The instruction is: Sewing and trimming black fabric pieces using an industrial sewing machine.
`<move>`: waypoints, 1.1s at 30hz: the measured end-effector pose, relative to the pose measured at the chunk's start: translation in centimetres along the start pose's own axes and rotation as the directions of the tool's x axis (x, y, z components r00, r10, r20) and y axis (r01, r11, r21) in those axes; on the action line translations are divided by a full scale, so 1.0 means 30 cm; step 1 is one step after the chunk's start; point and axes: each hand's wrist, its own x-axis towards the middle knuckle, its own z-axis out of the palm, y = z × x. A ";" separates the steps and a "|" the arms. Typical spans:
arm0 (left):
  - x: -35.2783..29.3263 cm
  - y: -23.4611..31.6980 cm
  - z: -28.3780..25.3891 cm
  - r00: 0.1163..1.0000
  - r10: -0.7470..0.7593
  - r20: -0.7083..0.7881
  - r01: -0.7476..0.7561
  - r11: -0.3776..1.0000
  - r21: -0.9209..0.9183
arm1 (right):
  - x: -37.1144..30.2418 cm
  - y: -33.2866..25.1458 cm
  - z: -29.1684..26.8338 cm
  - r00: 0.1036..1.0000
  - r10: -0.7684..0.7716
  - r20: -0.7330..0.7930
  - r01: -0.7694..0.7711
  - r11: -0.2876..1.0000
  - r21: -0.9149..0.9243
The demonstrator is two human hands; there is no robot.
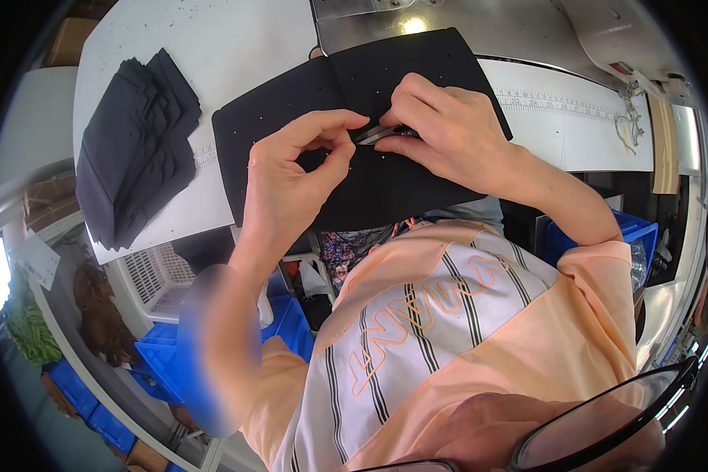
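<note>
A black fabric panel (291, 189) with small pale dots lies over the table edge, its near part hanging toward my lap. My right hand (456, 130) is closed around small metal thread snips (376, 135), whose blades point left over the panel. Just left of the blade tips, my left hand (299, 157) has its thumb and fingers curled into a pinch above the cloth. Whatever sits between those fingertips is too small to make out. To the left, a stack of folded dark fabric pieces (134, 149) rests on the table.
A white table (236, 31) with printed ruler markings carries the work. Beyond the panel is a shiny metal machine bed (440, 35), with a machine body (629, 31) at the far right. Below the table stand a white plastic basket (153, 275) and a blue bin (637, 228).
</note>
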 end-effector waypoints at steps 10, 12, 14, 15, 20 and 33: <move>-0.010 -0.006 -0.003 1.000 -0.010 0.019 0.013 0.986 -0.167 | 0.012 -0.001 0.001 0.998 -0.013 0.066 0.015 0.999 -0.042; -0.060 0.006 -0.032 0.992 -0.119 0.037 0.124 0.967 -0.223 | 0.006 0.012 -0.014 0.998 -0.011 0.061 0.012 1.000 -0.026; -0.167 0.027 -0.086 0.997 -0.070 0.029 0.073 0.993 -0.097 | -0.016 0.053 -0.058 0.990 0.142 -0.029 -0.141 0.990 0.033; -0.235 0.039 -0.128 0.992 -0.112 0.064 0.110 0.993 0.045 | -0.028 0.095 -0.095 0.973 0.212 -0.089 -0.207 0.976 0.066; -0.512 -0.060 -0.093 0.845 -0.313 -0.433 0.534 0.512 0.672 | -0.140 0.309 -0.230 0.885 0.436 -0.165 -0.425 0.900 0.102; -0.312 -0.026 0.183 0.842 0.529 0.110 -0.356 0.391 0.849 | -0.175 0.377 -0.231 0.814 0.520 -0.258 -0.480 0.853 0.203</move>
